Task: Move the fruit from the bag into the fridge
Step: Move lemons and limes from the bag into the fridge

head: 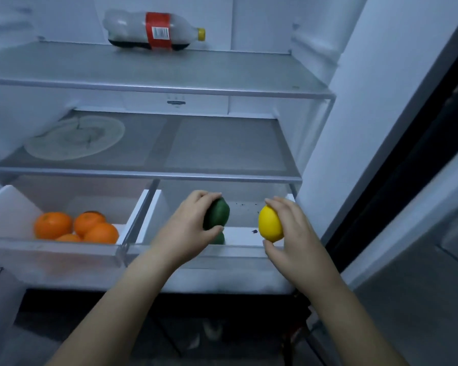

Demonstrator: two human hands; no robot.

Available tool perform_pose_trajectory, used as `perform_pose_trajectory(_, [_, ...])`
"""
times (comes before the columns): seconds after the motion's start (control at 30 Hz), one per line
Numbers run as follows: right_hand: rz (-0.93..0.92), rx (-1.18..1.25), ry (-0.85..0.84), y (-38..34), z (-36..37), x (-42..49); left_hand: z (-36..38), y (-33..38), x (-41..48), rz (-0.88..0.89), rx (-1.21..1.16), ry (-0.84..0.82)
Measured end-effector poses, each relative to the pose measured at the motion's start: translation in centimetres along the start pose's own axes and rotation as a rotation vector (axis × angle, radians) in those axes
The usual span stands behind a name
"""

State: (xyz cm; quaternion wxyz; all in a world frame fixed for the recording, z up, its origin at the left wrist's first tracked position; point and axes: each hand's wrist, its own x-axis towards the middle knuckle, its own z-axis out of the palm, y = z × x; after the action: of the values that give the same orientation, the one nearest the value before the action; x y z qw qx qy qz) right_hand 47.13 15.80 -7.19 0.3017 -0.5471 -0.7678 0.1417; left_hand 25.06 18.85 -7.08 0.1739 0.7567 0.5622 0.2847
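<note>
Head view: looks forward and down into the open fridge (328, 107)
Nearness: close, at arm's reach (drawers (132, 249) fill mid-frame)

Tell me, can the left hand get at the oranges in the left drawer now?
Probably not yet: the left hand is shut on a green fruit. The oranges lie uncovered in the open left drawer.

Bottle (154, 31): lies on its side, top shelf (154, 72).
Round mat (76, 137): flat, middle shelf (222, 146), left.
</note>
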Motion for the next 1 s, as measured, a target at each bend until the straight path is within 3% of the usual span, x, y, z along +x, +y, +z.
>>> perform_pose_trajectory(0.23, [0.109, -0.011, 0.008, 2.7, 2.0, 3.1, 4.4, -2.3, 9.4, 0.109, 0.346, -0.568])
perform_pose_trajectory(0.43, [0.194, 0.043, 0.015, 3.8, 3.0, 2.9, 10.8, -5.5, 11.9, 0.197, 0.444, -0.845])
perform_pose_trajectory(0.73, [0.271, 0.051, 0.04, 4.0, 3.8, 2.7, 14.7, -8.7, 10.6, 0.124, 0.251, -0.863])
perform_pose_trajectory(1.0, [0.274, 0.039, 0.059, 3.9, 3.8, 2.5, 13.8, -8.4, 10.9, 0.102, 0.271, -0.872])
